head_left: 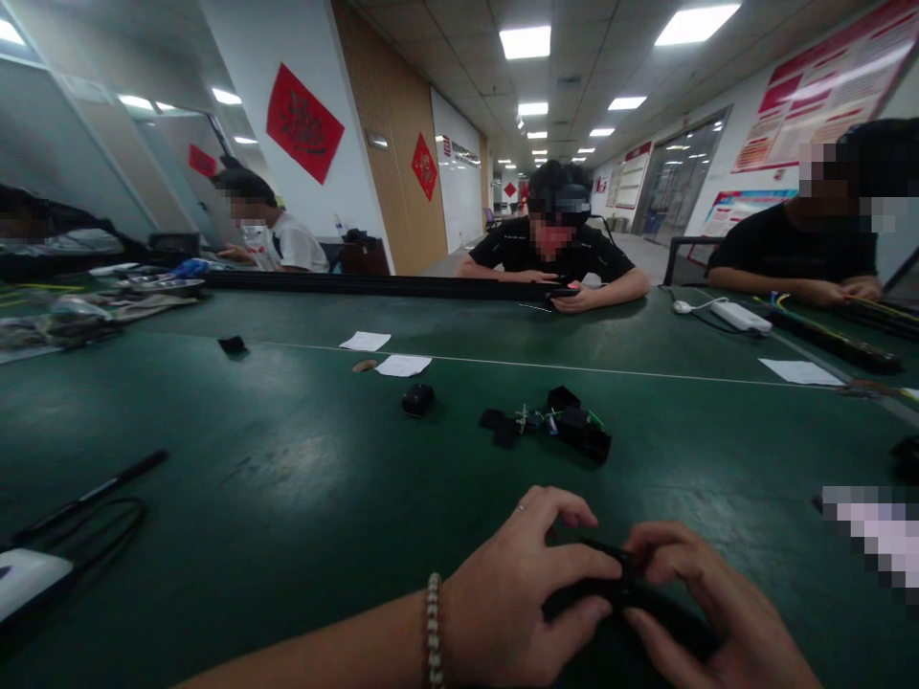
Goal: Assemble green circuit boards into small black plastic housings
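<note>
At the lower right of the head view, my left hand (513,593) and my right hand (725,608) come together over a dark, elongated black piece (675,612). My left thumb and fingers pinch its left end, with the index finger stretched along the top. My right fingers and thumb close on it from the right side. The fingers cover much of the piece, so its kind cannot be made out. Beyond my hands lies a cluster of black plastic housings (574,426) with small green circuit boards (527,418). A small black box (417,399) stands to their left.
White papers (403,366) lie farther back on the green table (302,536). A black pen-like stick (129,471) and a cable are at left. A white power strip (741,317) is at back right. People sit across the table, one (552,244) directly opposite.
</note>
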`<state>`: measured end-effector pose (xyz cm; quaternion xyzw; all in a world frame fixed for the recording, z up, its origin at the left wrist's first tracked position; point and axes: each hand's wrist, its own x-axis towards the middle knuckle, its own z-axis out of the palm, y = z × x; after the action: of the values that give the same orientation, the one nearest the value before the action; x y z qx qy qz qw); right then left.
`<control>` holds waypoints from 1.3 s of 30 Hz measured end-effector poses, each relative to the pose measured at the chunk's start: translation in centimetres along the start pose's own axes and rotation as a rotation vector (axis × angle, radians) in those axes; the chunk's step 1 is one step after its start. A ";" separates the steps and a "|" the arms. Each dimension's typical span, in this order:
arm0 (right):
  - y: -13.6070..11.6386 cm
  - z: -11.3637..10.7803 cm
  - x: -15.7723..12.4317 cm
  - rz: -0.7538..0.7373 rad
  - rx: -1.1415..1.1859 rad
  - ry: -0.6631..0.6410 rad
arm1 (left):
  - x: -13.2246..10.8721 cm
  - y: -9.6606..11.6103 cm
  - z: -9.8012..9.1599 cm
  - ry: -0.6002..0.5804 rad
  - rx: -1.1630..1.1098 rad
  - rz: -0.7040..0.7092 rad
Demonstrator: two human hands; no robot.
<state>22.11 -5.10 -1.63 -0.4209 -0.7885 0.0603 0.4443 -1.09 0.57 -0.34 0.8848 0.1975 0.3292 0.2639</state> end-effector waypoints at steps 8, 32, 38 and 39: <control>0.5 0.1 0.1 -0.023 -0.042 0.006 | 0.0 -0.1 0.3 -0.025 0.101 0.033; 0.0 -0.2 0.3 -0.034 -0.029 -0.008 | 0.0 -0.4 0.6 0.055 -0.055 -0.004; -0.3 -0.3 0.5 -0.031 -0.014 -0.021 | 0.1 0.0 0.0 0.026 -0.088 0.011; -0.4 -0.4 0.5 -0.031 -0.009 -0.024 | 0.1 0.0 -0.1 0.028 -0.093 0.013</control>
<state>22.00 -5.09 -0.85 -0.4098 -0.8006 0.0548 0.4336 -1.07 0.65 -0.19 0.8683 0.1798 0.3519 0.2997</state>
